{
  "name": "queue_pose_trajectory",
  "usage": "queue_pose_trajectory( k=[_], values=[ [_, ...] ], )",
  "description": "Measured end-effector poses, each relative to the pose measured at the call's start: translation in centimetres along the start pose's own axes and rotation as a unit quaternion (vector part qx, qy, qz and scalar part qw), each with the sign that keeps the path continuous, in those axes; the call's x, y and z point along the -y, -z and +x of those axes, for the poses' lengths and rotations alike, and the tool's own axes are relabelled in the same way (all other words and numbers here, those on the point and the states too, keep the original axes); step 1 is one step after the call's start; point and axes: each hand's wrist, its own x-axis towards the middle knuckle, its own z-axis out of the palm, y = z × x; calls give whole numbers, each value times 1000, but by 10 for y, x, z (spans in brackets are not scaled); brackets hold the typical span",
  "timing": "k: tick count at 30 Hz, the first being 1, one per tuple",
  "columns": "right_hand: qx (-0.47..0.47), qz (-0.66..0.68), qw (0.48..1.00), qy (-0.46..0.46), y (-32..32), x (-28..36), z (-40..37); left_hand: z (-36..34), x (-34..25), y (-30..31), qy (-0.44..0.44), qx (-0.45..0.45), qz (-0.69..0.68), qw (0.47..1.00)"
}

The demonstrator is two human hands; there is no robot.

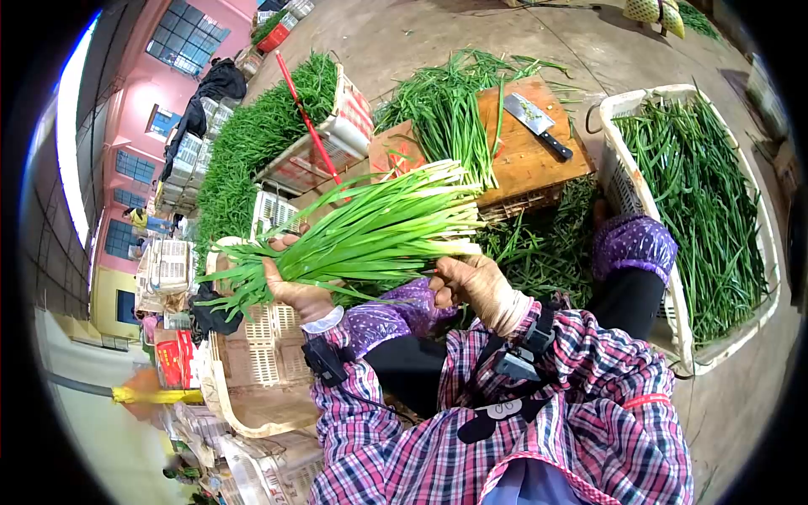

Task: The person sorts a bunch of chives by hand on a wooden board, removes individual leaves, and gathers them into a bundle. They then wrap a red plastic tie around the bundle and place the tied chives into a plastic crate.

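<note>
A thick bunch of garlic chives (379,223) lies across my left hand (293,290), which grips it near the green leaf tips. The pale stem ends point right. My right hand (480,290), in a tan glove, is just below those ends with fingers curled and pinched together. What is between its fingertips is too small to make out. Beyond the bunch stands a wooden chopping board (539,160) with a cleaver (539,124) on it. A loose pile of chives (450,109) rests against the board's left side.
At right stands a white crate (619,181) of green leaves. A crate (349,109) heaped with chives and a red pole (307,122) are at upper left. A beige crate (265,362) sits at lower left. Leaf scraps (539,252) cover the ground under the board.
</note>
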Motion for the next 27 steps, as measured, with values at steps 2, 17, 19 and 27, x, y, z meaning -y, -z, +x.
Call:
queue_pose_trajectory(
  k=[2,17,19,27],
  values=[
    [-20,-9,1000,18,-5,0,-1,-6,4,-10,-13,8,24,1000],
    [86,34,992,-81,1,-4,-11,2,3,-14,45,13,-12,999],
    [103,-1,992,-75,5,7,-19,-4,4,-25,67,19,-22,997],
    [244,-107,964,-13,25,12,-20,9,5,-10,69,64,19,995]
  ],
)
